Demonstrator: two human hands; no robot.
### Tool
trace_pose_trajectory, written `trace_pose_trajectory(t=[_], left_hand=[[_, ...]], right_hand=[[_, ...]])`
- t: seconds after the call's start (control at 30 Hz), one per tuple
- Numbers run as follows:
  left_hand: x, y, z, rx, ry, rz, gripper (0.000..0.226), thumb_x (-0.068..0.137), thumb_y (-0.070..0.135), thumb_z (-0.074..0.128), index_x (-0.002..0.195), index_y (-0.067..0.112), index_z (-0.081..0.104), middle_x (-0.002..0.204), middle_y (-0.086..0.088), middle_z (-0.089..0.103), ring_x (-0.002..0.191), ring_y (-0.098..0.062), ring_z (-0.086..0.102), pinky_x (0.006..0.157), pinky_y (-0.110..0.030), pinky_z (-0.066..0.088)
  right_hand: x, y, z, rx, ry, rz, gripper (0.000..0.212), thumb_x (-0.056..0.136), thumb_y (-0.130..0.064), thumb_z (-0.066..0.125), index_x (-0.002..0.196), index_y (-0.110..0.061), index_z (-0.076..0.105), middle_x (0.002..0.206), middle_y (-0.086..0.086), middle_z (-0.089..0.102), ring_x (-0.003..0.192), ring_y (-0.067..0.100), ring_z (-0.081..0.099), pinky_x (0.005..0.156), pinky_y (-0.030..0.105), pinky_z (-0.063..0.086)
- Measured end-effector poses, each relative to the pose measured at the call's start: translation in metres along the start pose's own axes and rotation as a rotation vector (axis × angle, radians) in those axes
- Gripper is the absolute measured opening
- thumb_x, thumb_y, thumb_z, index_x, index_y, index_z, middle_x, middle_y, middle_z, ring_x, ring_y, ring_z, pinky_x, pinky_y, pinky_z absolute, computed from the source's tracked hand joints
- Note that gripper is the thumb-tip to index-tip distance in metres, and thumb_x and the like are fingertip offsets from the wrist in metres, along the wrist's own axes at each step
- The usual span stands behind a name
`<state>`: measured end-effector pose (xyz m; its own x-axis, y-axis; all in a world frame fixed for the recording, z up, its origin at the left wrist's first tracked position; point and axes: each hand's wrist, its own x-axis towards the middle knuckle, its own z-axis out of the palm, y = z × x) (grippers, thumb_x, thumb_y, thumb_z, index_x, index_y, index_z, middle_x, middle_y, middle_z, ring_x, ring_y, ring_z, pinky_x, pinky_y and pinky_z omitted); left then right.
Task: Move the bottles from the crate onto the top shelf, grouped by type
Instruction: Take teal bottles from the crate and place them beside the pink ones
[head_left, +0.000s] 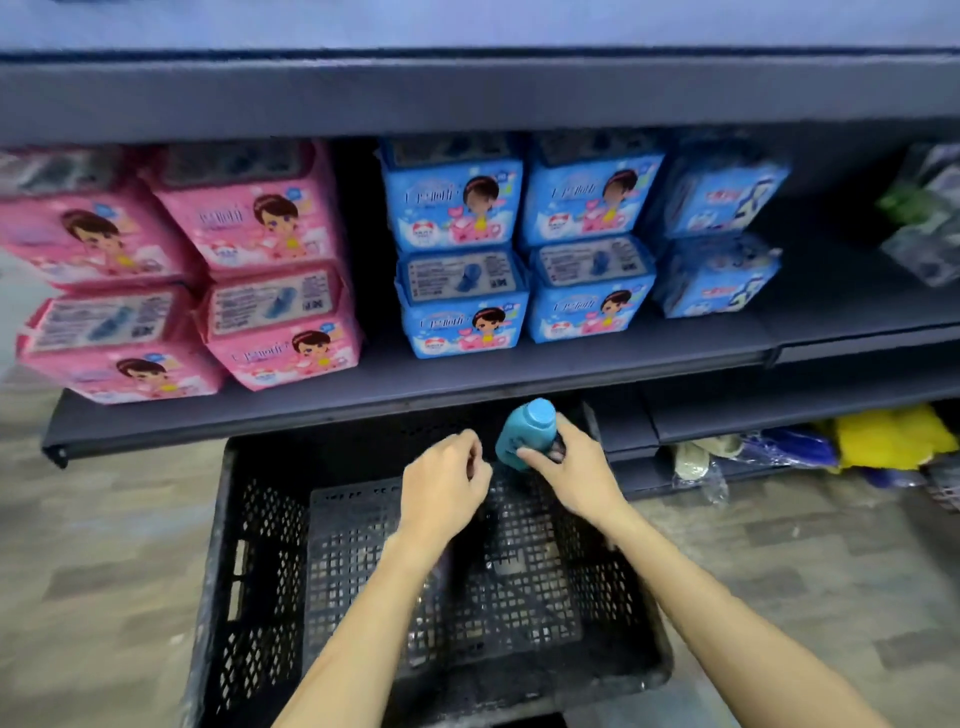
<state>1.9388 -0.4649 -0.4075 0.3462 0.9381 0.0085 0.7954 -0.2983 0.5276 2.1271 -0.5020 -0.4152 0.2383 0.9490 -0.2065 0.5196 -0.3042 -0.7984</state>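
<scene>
A black plastic lattice crate (260, 561) stands on the floor in front of the shelving. Over its far end, my right hand (571, 467) grips a small blue bottle (522, 431) with a rounded blue cap, tilted toward the shelf. My left hand (444, 483) hovers just left of the bottle with its fingers curled and nothing in it. The crate's visible floor shows no other bottle. The top shelf (467, 93) is a dark band across the upper frame; its surface is out of sight.
The middle shelf (363, 395) carries stacked pink packs (249, 228) on the left and blue packs (457, 208) in the centre. Yellow and blue bagged goods (883, 436) lie on the bottom shelf at right. Grey tiled floor surrounds the crate.
</scene>
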Motion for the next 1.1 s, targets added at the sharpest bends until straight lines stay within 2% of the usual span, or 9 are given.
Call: trace_pose_trajectory(t=[0.07, 0.13, 0.27, 0.4, 0.47, 0.6, 0.7, 0.8, 1.1], left_hand=[[0.011, 0.013, -0.018, -0.016, 0.014, 0.031, 0.004, 0.083, 0.03, 0.054, 0.081, 0.026, 0.053, 0.075, 0.008, 0.061, 0.069, -0.017, 0.058, 0.054, -0.028, 0.035], [0.021, 0.024, -0.036, -0.009, 0.005, 0.062, 0.004, 0.083, 0.031, 0.053, 0.083, 0.027, 0.053, 0.076, 0.008, 0.063, 0.072, -0.018, 0.059, 0.056, -0.028, 0.034], [0.039, 0.048, -0.077, 0.037, 0.007, 0.178, 0.007, 0.084, 0.035, 0.052, 0.084, 0.028, 0.052, 0.08, 0.008, 0.062, 0.079, -0.022, 0.059, 0.059, -0.031, 0.033], [0.05, 0.079, -0.123, 0.02, 0.027, 0.332, 0.008, 0.086, 0.037, 0.053, 0.084, 0.029, 0.053, 0.079, 0.01, 0.062, 0.083, -0.02, 0.06, 0.061, -0.032, 0.037], [0.052, 0.096, -0.148, 0.016, 0.075, 0.387, 0.012, 0.086, 0.038, 0.054, 0.08, 0.03, 0.048, 0.075, 0.013, 0.058, 0.081, -0.019, 0.059, 0.062, -0.032, 0.04], [0.055, 0.124, -0.202, 0.032, 0.201, 0.485, 0.013, 0.084, 0.04, 0.056, 0.082, 0.028, 0.052, 0.072, 0.013, 0.058, 0.077, -0.015, 0.058, 0.063, -0.032, 0.046], [0.056, 0.147, -0.24, 0.048, 0.283, 0.558, 0.012, 0.084, 0.039, 0.056, 0.079, 0.028, 0.051, 0.067, 0.014, 0.054, 0.071, -0.015, 0.055, 0.06, -0.032, 0.043], [0.06, 0.168, -0.27, 0.073, 0.36, 0.605, 0.013, 0.085, 0.037, 0.058, 0.078, 0.027, 0.052, 0.066, 0.014, 0.053, 0.069, -0.015, 0.053, 0.059, -0.032, 0.041], [0.081, 0.2, -0.327, 0.152, 0.517, 0.623, 0.01, 0.083, 0.03, 0.058, 0.077, 0.023, 0.055, 0.066, 0.011, 0.057, 0.069, -0.016, 0.055, 0.057, -0.032, 0.044]], right_hand=[[-0.009, -0.026, -0.023, 0.066, 0.017, -0.035, 0.042, 0.088, -0.026, 0.075, 0.126, -0.021, 0.057, 0.108, -0.007, 0.07, 0.093, 0.001, 0.068, 0.082, 0.019, 0.056], [-0.016, -0.048, -0.042, 0.06, 0.037, -0.068, 0.043, 0.089, -0.03, 0.074, 0.126, -0.026, 0.054, 0.11, -0.008, 0.07, 0.09, -0.003, 0.068, 0.078, 0.015, 0.056], [-0.031, -0.092, -0.08, -0.046, 0.086, -0.186, 0.038, 0.091, -0.038, 0.069, 0.12, -0.03, 0.045, 0.111, -0.009, 0.069, 0.08, -0.003, 0.068, 0.069, 0.021, 0.057], [-0.045, -0.136, -0.118, -0.182, 0.109, -0.329, 0.035, 0.093, -0.041, 0.065, 0.114, -0.03, 0.04, 0.11, -0.013, 0.065, 0.084, -0.003, 0.066, 0.065, 0.02, 0.055], [-0.05, -0.156, -0.135, -0.217, 0.119, -0.382, 0.034, 0.095, -0.04, 0.064, 0.116, -0.027, 0.039, 0.111, -0.008, 0.068, 0.084, 0.003, 0.068, 0.069, 0.028, 0.057], [-0.059, -0.199, -0.171, -0.237, 0.131, -0.506, 0.037, 0.098, -0.036, 0.06, 0.124, -0.023, 0.038, 0.12, -0.006, 0.066, 0.102, 0.007, 0.067, 0.083, 0.027, 0.056], [-0.063, -0.232, -0.197, -0.213, 0.141, -0.59, 0.037, 0.099, -0.032, 0.058, 0.127, -0.017, 0.039, 0.123, -0.005, 0.066, 0.108, 0.006, 0.066, 0.089, 0.033, 0.055], [-0.062, -0.26, -0.222, -0.215, 0.161, -0.657, 0.033, 0.1, -0.034, 0.056, 0.126, -0.019, 0.039, 0.124, -0.005, 0.065, 0.109, 0.007, 0.065, 0.09, 0.039, 0.056], [-0.041, -0.311, -0.274, -0.094, 0.173, -0.762, 0.031, 0.101, -0.034, 0.054, 0.128, -0.028, 0.04, 0.12, -0.02, 0.066, 0.112, 0.004, 0.064, 0.094, 0.033, 0.054]])
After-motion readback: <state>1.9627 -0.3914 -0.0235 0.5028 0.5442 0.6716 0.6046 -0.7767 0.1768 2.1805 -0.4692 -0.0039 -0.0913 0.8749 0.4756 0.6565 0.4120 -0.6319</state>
